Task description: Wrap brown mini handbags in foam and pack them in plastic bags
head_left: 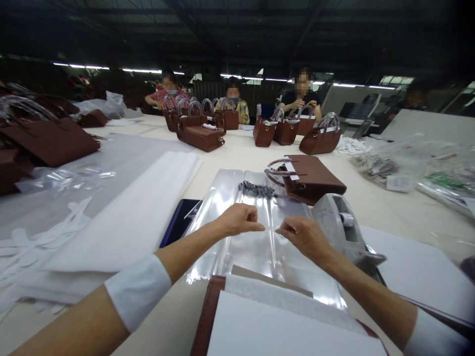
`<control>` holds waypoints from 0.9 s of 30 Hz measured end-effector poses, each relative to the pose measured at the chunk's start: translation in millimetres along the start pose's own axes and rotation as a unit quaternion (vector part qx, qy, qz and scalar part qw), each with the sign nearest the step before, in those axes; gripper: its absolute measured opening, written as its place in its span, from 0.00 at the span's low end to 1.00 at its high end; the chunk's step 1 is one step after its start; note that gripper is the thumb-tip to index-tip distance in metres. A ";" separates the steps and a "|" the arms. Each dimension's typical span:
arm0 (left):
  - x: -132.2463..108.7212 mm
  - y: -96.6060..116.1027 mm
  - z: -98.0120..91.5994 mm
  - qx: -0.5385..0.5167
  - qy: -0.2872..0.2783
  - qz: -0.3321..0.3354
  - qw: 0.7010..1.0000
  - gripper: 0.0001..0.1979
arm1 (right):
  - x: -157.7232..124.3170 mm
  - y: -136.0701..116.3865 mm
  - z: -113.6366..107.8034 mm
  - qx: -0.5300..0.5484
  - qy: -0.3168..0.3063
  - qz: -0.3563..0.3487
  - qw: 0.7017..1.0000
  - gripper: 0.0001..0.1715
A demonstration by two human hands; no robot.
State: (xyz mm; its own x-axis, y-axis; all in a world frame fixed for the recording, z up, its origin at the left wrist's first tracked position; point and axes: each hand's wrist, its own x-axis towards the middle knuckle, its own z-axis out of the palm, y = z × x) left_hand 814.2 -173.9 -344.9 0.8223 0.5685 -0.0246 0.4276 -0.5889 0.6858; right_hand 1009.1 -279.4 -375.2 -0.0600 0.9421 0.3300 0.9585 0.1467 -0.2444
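Observation:
Above a stack of clear plastic sheets (237, 257), my left hand (237, 220) is closed, fingers curled with the thumb pointing right. My right hand (302, 235) faces it a short gap away, fingertips pinched. Whatever either hand holds, if anything, is too small to make out. Nearest me lies a brown bag (208, 316) with a white sheet (282, 326) and greyish tissue on it, partly cut off by the frame. A small bundle of dark cords (256, 189) rests on the plastic beyond my hands.
A grey tape dispenser (336, 227) stands right of the plastic, below a brown handbag (315, 178) lying down. White foam sheets (137, 212) and a dark phone-like object (180, 222) are left. Several wrapped-handle handbags (202, 136) stand farther back, where co-workers (302, 96) sit.

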 end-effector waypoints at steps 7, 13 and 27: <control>9.6 5.1 15.5 -0.022 -0.025 -0.016 0.999 0.12 | 1.1 0.1 -2.6 -0.001 -0.027 -0.059 0.998 0.15; 8.7 1.6 24.1 -0.102 -0.076 -0.092 0.988 0.07 | -11.5 5.3 -0.2 -0.061 -0.032 -0.176 0.982 0.11; 10.7 11.9 25.8 -0.005 -0.057 -0.012 0.998 0.11 | -7.9 16.8 7.6 -0.040 -0.049 -0.106 0.992 0.14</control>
State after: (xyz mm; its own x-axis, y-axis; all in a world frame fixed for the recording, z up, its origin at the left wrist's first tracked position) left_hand 837.8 -189.6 -355.8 0.8499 0.5123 -0.1233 0.4438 -0.5695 0.6919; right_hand 1023.5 -282.0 -388.8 -0.2864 0.9177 0.2754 0.9401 0.3246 -0.1043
